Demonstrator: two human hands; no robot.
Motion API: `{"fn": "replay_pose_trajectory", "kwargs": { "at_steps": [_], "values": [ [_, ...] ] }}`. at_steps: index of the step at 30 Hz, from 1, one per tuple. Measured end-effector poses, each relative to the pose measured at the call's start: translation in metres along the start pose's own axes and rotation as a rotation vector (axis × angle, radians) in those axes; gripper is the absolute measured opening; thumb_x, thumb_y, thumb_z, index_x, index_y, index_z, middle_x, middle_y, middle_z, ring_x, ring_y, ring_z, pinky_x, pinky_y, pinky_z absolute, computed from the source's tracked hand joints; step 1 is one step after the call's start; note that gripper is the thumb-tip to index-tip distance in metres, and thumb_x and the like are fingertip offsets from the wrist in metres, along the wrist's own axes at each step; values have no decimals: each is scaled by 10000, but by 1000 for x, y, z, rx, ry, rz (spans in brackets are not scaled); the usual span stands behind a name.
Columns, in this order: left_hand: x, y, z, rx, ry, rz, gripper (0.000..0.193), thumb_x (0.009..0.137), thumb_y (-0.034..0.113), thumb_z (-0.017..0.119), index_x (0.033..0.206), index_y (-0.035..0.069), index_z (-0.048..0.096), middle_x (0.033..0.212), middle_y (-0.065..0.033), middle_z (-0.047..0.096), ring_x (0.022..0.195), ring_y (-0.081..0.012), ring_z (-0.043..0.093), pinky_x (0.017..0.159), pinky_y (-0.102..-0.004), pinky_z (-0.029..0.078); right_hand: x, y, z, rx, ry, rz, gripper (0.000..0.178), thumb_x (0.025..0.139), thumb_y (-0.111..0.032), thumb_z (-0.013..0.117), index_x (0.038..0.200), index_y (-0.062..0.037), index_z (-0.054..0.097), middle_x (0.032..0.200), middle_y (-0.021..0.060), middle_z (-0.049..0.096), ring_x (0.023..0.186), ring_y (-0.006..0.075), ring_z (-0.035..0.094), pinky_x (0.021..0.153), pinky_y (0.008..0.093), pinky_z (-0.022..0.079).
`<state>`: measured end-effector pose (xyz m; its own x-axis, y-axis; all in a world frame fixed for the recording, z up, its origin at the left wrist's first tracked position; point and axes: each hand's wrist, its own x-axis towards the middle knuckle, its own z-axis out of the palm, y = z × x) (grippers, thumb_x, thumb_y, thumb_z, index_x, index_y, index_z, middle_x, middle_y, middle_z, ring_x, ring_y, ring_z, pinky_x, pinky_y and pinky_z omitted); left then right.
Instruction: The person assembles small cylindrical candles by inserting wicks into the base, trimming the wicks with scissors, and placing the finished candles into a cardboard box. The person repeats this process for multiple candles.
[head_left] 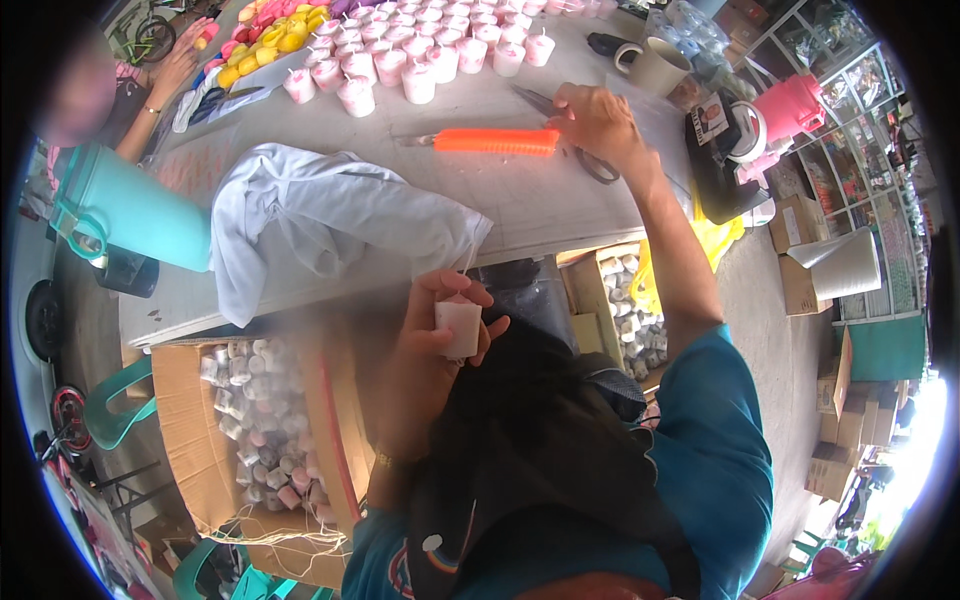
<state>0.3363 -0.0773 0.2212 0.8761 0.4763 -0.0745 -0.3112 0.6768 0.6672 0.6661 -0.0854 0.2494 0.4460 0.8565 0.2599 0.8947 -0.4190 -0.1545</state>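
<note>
My left hand (425,325) is closed around a small pale pink candle (459,325), held upright in front of me just below the table edge. A wick rises from its top. Over the table, my right hand (600,122) has its fingers curled down on the middle of a pair of scissors (600,168); the blades point to the far left and the dark handles show below the hand. Beside its fingertips lies an orange-handled cutter knife (495,141), its blade to the left. A crumpled white cloth (320,210) covers the table's near left part.
Rows of pink candles (420,80) stand at the back, near yellow pieces (270,50). A mug (655,68) and turquoise tumbler (140,210) flank the table (530,210). Below are boxes (190,430) of candles. Another person's hand (175,70) is at far left.
</note>
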Motion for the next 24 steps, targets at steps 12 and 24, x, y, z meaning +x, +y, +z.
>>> {"fn": "replay_pose_trajectory", "kwargs": {
  "at_steps": [12,24],
  "values": [
    [-7,2,-13,-188,-62,42,408,824,163,580,1189,55,432,1118,-187,498,684,-174,534,1017,-508,428,-40,-18,-49,844,117,-108,327,925,-227,507,1150,9,539,719,9,512,632,92,441,581,243,360],
    [-4,2,-14,-182,-33,23,327,951,314,384,1170,76,430,861,-211,592,430,-151,451,684,-446,567,-161,-107,-21,1671,-625,236,671,855,-466,666,1277,39,534,622,-2,523,536,67,452,486,192,328]
  ]
}}
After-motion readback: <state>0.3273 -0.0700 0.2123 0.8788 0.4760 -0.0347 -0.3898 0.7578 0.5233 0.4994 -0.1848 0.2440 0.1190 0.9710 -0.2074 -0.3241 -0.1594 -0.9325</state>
